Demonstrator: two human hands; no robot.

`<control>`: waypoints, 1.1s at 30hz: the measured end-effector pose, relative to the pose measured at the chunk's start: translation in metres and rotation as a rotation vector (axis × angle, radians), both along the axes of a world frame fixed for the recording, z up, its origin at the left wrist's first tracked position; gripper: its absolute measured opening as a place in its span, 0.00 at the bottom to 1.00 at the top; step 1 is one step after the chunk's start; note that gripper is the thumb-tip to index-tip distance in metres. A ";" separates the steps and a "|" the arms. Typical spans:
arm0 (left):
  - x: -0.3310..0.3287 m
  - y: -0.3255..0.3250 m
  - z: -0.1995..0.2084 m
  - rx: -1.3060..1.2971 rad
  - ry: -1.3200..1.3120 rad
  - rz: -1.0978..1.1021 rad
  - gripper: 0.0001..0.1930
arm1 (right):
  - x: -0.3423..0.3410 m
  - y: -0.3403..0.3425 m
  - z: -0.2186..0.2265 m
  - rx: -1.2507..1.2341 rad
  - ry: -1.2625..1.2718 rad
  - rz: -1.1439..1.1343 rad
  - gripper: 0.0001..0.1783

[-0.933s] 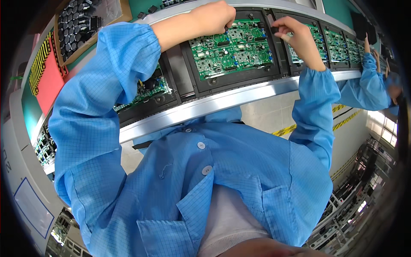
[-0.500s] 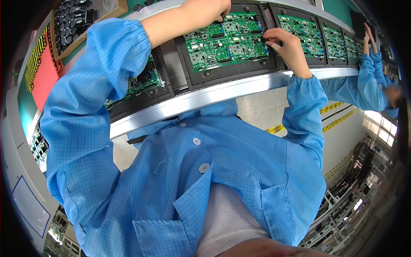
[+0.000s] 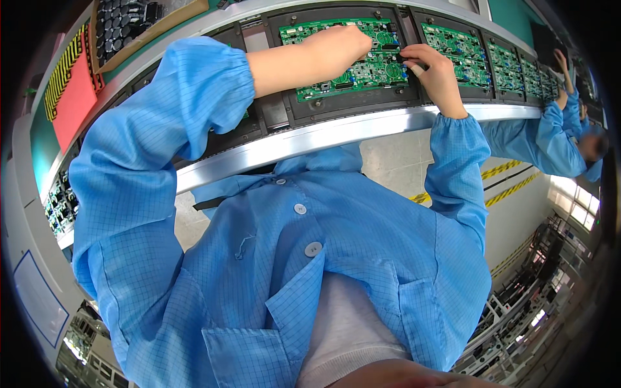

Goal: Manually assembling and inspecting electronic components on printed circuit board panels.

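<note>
A green circuit board panel [image 3: 381, 76], crowded with small parts, lies in a black tray [image 3: 356, 98] on the line in front of me. My left hand [image 3: 346, 48] reaches over the middle of this panel with its fingers curled down; the fingertips and whatever they hold are hidden behind the hand. At the panel's right edge, my right hand [image 3: 435, 70] pinches thumb and forefinger together by a small dark spot. I cannot make out whether that is a loose part or part of the tray.
A metal rail [image 3: 304, 140] runs along the near side of the line. More boards in trays [image 3: 456, 48] continue to the right, toward a co-worker's blue sleeve [image 3: 551, 132]. At the upper left, a cardboard box [image 3: 162, 31] holds several black cylindrical parts [image 3: 116, 29], near a red sheet [image 3: 74, 100].
My left hand has moved right and down, from the panel's upper edge to over its middle. My right hand stays nearly in place. The co-worker's hands have moved apart.
</note>
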State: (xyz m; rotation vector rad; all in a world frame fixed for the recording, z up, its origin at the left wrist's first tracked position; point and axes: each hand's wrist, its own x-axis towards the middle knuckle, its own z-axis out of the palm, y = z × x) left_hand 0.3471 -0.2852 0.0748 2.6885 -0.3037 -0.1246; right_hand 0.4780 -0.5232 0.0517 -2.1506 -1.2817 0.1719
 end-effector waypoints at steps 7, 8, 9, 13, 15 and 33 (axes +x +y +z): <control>-0.001 -0.006 0.005 0.099 -0.093 -0.039 0.03 | -0.002 0.002 0.000 -0.016 -0.107 0.019 0.13; -0.001 -0.004 0.003 0.105 -0.111 -0.036 0.03 | -0.001 0.003 0.000 -0.010 -0.112 0.025 0.13; -0.001 -0.004 0.001 0.105 -0.117 -0.027 0.03 | -0.001 0.003 0.000 -0.010 -0.119 0.033 0.13; -0.001 -0.001 -0.002 0.054 -0.164 -0.019 0.03 | -0.006 0.006 0.007 -0.038 -0.045 0.019 0.11; 0.001 -0.002 -0.002 0.207 -0.091 -0.126 0.10 | -0.009 0.010 0.013 -0.048 -0.196 0.053 0.09; -0.213 0.217 0.114 0.467 -0.393 0.287 0.06 | -0.128 0.162 0.124 0.037 -0.127 0.261 0.08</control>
